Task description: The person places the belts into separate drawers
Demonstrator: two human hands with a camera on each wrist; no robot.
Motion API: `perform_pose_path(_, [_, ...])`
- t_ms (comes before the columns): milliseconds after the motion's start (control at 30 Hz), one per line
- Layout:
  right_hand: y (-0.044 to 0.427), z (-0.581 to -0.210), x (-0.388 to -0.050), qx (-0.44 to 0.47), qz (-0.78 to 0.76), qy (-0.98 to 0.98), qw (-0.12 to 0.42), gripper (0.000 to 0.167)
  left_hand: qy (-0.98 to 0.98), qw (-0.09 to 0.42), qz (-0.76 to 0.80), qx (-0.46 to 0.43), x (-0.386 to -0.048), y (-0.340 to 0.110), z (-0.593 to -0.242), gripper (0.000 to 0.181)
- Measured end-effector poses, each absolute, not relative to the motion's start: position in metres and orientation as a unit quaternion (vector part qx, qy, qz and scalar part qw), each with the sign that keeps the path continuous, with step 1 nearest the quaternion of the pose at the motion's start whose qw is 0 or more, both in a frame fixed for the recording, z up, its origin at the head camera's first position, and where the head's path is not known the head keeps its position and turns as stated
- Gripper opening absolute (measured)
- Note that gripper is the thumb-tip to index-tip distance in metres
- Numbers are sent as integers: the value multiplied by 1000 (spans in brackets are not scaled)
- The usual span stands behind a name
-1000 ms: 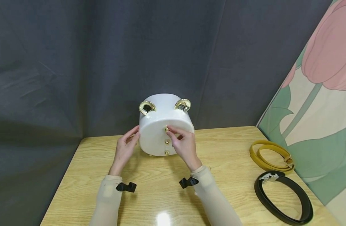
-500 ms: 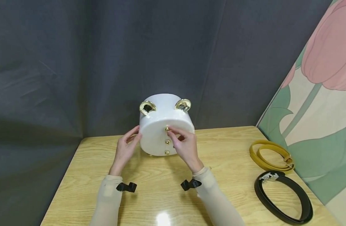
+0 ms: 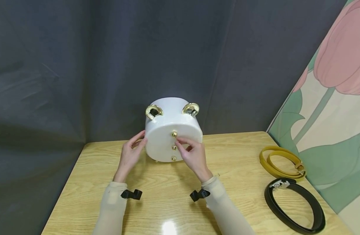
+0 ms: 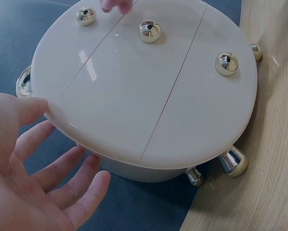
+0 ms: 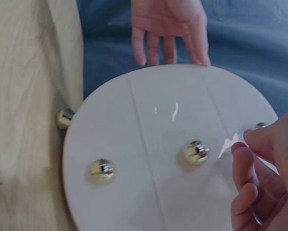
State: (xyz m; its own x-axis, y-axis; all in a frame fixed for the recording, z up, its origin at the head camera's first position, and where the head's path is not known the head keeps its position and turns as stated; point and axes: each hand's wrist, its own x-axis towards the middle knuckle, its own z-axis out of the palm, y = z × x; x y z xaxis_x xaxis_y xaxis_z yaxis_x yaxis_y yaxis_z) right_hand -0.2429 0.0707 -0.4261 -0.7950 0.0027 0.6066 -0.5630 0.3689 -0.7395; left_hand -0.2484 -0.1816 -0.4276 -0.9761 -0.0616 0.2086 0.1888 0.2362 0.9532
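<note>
A small white oval chest of drawers [image 3: 159, 143] stands at the back of the table, its rounded front marked by thin seams in the wrist views. Down that front run a top gold knob [image 3: 174, 134], a middle gold knob [image 4: 149, 32] and a bottom gold knob [image 4: 227, 63]. My left hand [image 3: 130, 159] rests its fingertips on the chest's left side, fingers spread. My right hand [image 3: 194, 159] hovers before the front between the top and middle knobs, thumb and forefinger close together with nothing seen between them. Its other fingers bend loosely.
Two gold rings [image 3: 153, 112] rise from the chest's top, and short gold feet [image 4: 234, 161] carry it. A coiled yellow belt [image 3: 265, 160] and a coiled black belt [image 3: 318, 209] lie at the table's right. A dark curtain [image 3: 168, 49] hangs close behind.
My right hand has let go of the top knob and moved slightly down towards the middle one. My left hand and the chest look nearly still.
</note>
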Motion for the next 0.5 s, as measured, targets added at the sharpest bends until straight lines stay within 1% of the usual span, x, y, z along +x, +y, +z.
perform_pose_path(267, [72,-436,-248,171,480,-818,266,18,-785,110,-607,-54,-251,-182,-427,45])
perform_pose_path(500, [73,-442,-249,180,435,-839,275,14,-785,132,-603,-61,-253,-181,-424,42])
